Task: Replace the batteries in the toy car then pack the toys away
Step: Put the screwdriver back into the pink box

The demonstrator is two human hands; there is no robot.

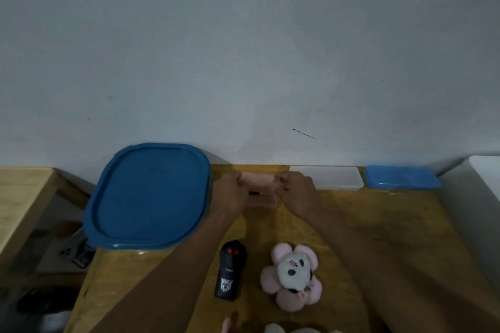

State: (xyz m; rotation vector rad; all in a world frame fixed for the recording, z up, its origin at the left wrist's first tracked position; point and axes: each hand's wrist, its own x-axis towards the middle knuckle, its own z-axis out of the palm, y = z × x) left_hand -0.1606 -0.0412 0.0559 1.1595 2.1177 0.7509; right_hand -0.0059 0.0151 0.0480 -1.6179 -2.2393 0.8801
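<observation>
Left hand [228, 194] and right hand [293, 192] curl their fingers round a small pink plastic box [259, 184] beside the big blue-lidded tub [148, 194]; the pink plush flower toy [293, 276] lies unpacked.

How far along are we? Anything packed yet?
Done: nothing visibly packed; the remote and plush flower lie loose on the table, and the blue-lidded tub is closed. In hand: the left hand and right hand hold the pink box. Left: no car is visible, so the battery swap and packing seem ahead.

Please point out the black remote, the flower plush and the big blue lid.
black remote [230, 270]: head view, its body
flower plush [293, 270]: head view, white face
big blue lid [148, 194]: head view, flat top
</observation>
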